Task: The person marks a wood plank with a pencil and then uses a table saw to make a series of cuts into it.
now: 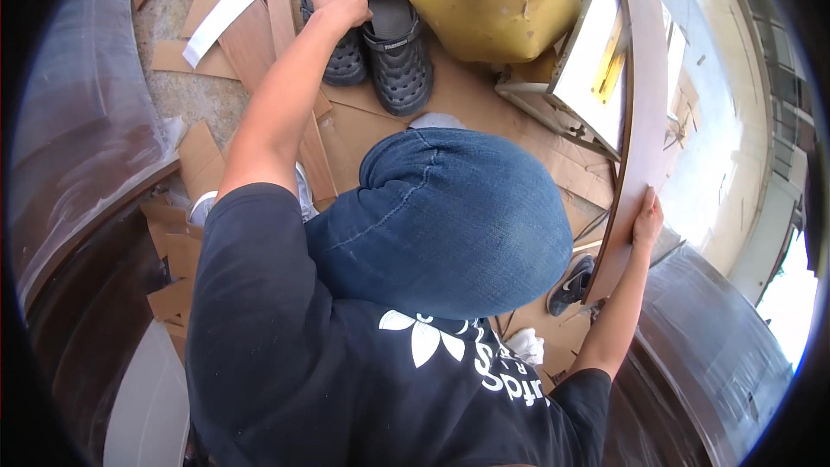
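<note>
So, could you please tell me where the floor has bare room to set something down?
The clearest patch is the flat cardboard between the black clogs and the raised denim knee. Rough bare floor shows left of the left forearm. Elsewhere is crowded: the yellow cushion, the framed panel, and cardboard scraps at lower left.

Head view: person crouched over scattered cardboard.
Left hand (342, 5) rests on a pair of black clogs (372, 35); right hand (647, 220) grips the edge of a long brown panel (644, 95) beside a yellow cushion (494, 2).
</note>
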A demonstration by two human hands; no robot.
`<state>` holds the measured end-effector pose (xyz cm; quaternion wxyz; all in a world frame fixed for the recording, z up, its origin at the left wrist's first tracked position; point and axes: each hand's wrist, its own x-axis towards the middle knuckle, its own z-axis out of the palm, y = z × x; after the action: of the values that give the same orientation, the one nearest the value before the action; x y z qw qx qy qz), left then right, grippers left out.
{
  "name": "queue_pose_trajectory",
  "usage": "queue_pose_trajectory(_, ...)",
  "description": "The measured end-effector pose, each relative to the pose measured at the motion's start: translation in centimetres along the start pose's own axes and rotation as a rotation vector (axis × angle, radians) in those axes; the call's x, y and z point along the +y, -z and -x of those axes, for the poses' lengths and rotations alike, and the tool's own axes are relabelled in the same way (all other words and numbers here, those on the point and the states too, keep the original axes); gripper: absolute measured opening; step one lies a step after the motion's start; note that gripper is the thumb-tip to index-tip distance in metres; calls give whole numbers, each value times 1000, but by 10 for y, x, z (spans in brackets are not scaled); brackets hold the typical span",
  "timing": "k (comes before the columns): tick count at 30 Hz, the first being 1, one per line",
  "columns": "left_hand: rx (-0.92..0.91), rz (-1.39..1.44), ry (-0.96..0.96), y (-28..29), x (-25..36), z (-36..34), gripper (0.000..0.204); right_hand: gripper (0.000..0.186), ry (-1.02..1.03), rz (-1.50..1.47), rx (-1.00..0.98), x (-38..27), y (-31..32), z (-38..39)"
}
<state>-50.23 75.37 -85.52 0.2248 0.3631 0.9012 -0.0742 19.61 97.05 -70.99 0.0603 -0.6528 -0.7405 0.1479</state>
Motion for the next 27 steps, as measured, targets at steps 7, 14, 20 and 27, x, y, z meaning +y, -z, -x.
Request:
queue_pose_trajectory(7, 200, 142, 6, 49, -93, 46, 47, 66, -50, 29, -7, 2, 7, 11)
queue_pose_trajectory(14, -12, 180, 6, 86, -255, 46, 37, 67, -102, 27, -29, -21, 5, 17)
queue_pose_trajectory(20, 135, -320, -123, 94, -109, 47, 51, 68, -120, 39, -54, -32, 9, 14)
queue_pose_trajectory(27, 79, 609, -540, 142, 181, -66, 87, 67, -36, 25, 40, 3, 0, 12)
